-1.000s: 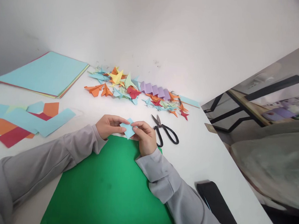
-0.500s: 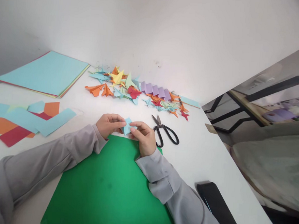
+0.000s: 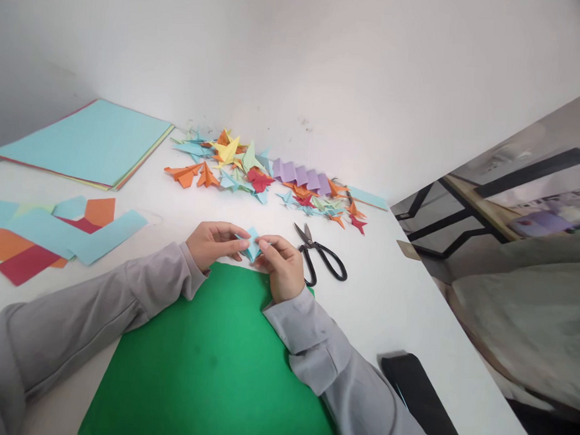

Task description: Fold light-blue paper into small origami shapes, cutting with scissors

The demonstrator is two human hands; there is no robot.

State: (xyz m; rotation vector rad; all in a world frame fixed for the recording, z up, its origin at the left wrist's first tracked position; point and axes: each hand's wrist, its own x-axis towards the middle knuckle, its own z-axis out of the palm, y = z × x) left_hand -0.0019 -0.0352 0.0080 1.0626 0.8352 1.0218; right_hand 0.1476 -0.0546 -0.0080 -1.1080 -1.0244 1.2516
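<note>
A small folded piece of light blue paper [image 3: 253, 247] is held up just beyond the far edge of a green sheet [image 3: 210, 358]. My left hand [image 3: 214, 244] pinches its left side between thumb and fingers. On the right side, my right hand [image 3: 283, 265] grips it the same way, thumb toward me. The paper shows a pointed top and a crease down its middle; its side edges are hidden by my fingers. Black-handled scissors [image 3: 317, 254] lie partly open just right of my right hand.
Folded paper figures [image 3: 230, 150] in several colours lie along the wall, with a purple pleated strip [image 3: 300, 176] among them. Cut paper pieces [image 3: 41, 226] are spread at left, before a stack of coloured sheets [image 3: 91, 140]. A black object [image 3: 420, 405] lies near the table's right edge.
The blue paper has shifted slightly right and its shape has changed: a central crease now shows where a flatter face was. My right thumb has moved up a little on it.
</note>
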